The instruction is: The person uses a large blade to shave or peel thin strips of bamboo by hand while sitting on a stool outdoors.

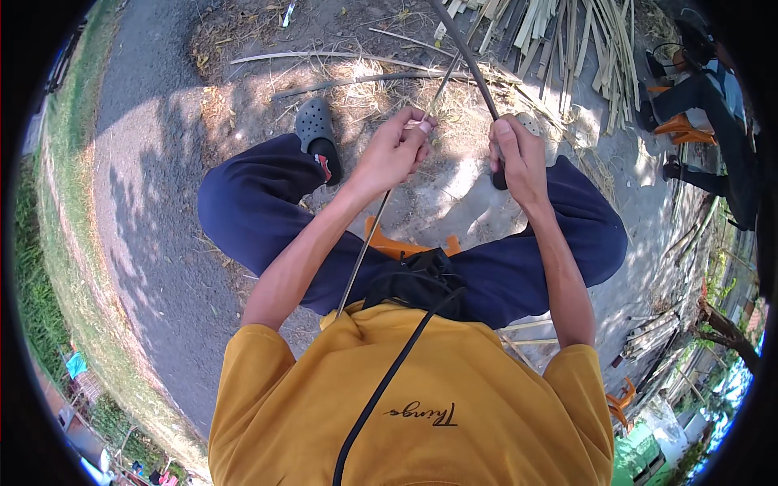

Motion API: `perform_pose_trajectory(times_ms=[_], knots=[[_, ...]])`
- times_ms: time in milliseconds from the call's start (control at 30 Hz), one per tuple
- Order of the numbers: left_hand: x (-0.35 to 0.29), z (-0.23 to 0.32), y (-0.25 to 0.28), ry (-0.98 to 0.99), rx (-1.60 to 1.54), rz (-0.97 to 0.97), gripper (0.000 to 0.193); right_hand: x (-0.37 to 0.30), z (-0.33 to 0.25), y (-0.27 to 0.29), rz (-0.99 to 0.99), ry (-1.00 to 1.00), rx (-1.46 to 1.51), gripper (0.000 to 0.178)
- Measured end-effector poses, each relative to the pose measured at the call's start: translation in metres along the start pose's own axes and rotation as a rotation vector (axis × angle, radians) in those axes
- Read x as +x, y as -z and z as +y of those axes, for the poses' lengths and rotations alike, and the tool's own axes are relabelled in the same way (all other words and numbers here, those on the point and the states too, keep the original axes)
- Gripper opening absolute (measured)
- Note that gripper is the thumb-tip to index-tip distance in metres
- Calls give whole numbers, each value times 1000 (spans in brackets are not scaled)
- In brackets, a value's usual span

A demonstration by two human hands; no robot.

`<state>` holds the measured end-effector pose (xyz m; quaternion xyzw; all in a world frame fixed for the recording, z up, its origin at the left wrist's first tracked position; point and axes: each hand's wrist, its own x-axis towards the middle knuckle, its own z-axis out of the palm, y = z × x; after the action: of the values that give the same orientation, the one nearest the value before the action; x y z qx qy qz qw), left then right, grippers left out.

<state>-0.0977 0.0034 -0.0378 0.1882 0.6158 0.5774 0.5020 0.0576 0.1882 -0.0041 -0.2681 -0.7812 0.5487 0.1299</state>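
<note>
My left hand (397, 150) is closed in a pinch around a thin, light brown strip (362, 251), which looks like split bamboo or cane. The strip slants from my lap up past the fingers, where its far end meets a dark rod. My right hand (519, 158) is wrapped around this long, dark, slightly curved rod (478, 74), which reaches beyond the top edge of the picture. Whether the rod is a tool or a stick cannot be made out. Both hands are above the ground between my spread knees, a short distance apart.
Many pale split strips (612, 57) lie in a pile at the far right. Loose sticks (348, 81) and dry straw are on the ground ahead. I sit on a low orange stool (397, 243). Another person (701, 105) sits at the right, and a paved road (154, 186) runs along the left.
</note>
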Motion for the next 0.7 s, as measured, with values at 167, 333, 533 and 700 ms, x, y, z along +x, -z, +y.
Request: perform_pose_trajectory(times_ms=[167, 333, 533, 700], knots=[[27, -42, 34, -227, 1183, 240, 24, 1, 0, 4, 40, -201, 315, 51], [29, -50, 53, 376, 82, -267, 33, -2, -7, 16, 70, -171, 337, 51], [32, -39, 48, 273, 844, 65, 24, -17, -16, 34, 93, -42, 171, 54], [38, -25, 53, 123, 1740, -122, 20, -26, -17, 42, 131, 103, 11, 52]])
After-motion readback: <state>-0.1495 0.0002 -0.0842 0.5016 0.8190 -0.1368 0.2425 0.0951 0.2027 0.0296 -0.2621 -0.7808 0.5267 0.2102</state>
